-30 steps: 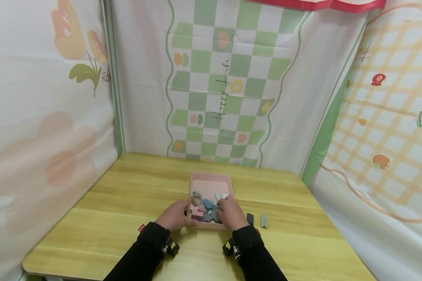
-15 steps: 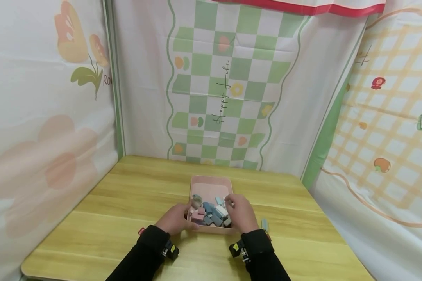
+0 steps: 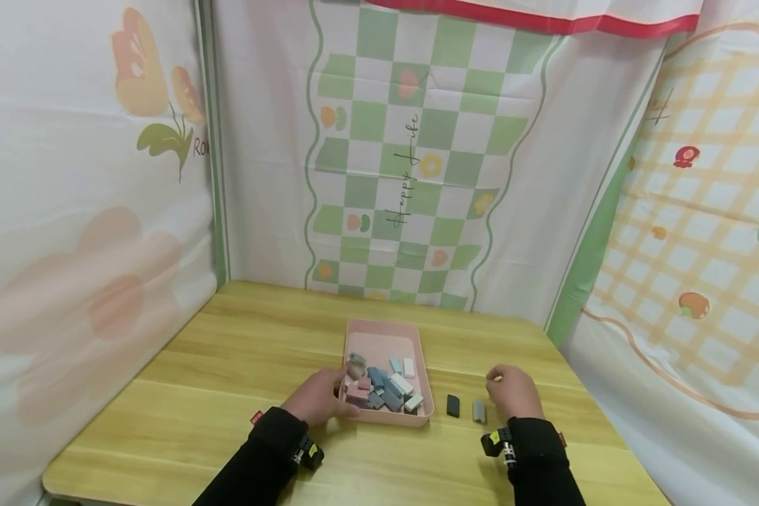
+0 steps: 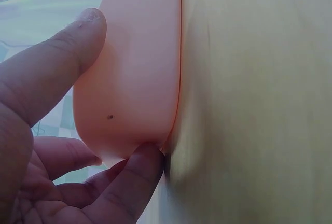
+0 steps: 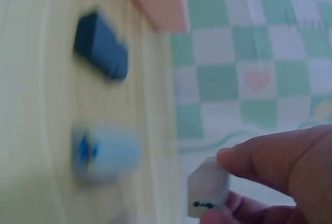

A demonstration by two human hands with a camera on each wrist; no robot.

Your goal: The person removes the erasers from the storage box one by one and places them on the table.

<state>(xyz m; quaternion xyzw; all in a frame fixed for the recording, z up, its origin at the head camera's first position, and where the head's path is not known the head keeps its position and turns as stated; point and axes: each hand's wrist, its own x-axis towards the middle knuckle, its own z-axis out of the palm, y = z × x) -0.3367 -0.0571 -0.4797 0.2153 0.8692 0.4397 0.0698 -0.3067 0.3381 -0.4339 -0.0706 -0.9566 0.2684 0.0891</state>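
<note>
A shallow pink tray (image 3: 382, 344) holds small blocks in white, pink, blue and grey, heaped mostly toward its near end. My left hand (image 3: 316, 397) grips its near left corner; in the left wrist view the thumb lies along the tray wall (image 4: 129, 63) and the other fingers bend around the corner. To the right of the tray, my right hand (image 3: 515, 393) is above the table, pinching a small whitish block (image 5: 207, 185) with dark marks between thumb and fingers. Just left of that hand, a dark block (image 3: 452, 405) and a light grey block (image 3: 478, 411) lie on the table.
The yellow wood-grain table (image 3: 259, 323) runs back to a curtain (image 3: 392, 161) with a green check print. More printed cloth hangs along the left and right sides.
My right hand has lifted out of the tray with the whitish block and moved right, past the dark and grey blocks. The left hand keeps its grip on the tray corner.
</note>
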